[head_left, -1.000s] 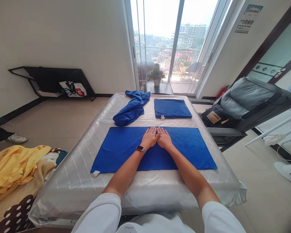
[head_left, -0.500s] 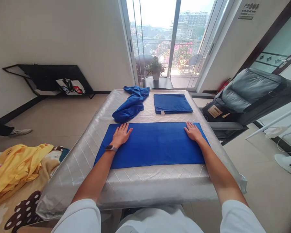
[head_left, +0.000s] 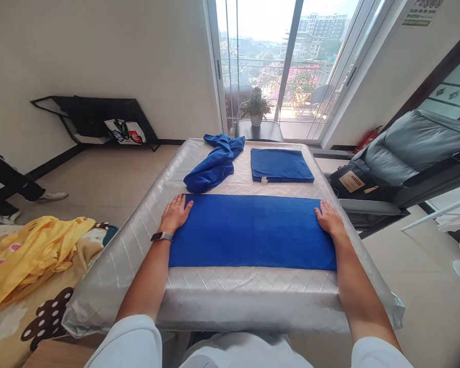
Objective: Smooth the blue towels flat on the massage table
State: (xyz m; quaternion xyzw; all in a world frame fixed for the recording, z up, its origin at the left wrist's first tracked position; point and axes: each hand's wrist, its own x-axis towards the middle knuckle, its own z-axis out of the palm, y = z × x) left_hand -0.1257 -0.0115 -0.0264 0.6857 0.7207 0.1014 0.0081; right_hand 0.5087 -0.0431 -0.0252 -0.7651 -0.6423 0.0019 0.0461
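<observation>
A blue towel (head_left: 253, 232), folded into a long flat strip, lies across the table in front of me. My left hand (head_left: 175, 212) rests at its left end, fingers stretched out and thumb apart, palm down. At the right end my right hand (head_left: 329, 217) lies flat in the same way, its fingers pointing away from me. Neither hand grips the cloth. Beyond the strip, a crumpled blue towel (head_left: 214, 163) lies in a loose heap at the left. To its right sits a neatly folded blue towel stack (head_left: 281, 164) with a small white tag.
A silvery quilted cover (head_left: 249, 301) drapes the table. At the right stands a grey recliner (head_left: 402, 153) with a dark bag. A yellow cloth (head_left: 42, 245) lies on bedding at the left. A person's legs (head_left: 19, 179) show farther left. A potted plant (head_left: 256, 110) stands by the window.
Both hands have slid outward, from on top of the blue strip to its left and right ends. The view has shifted a little, and more of the person at the left shows.
</observation>
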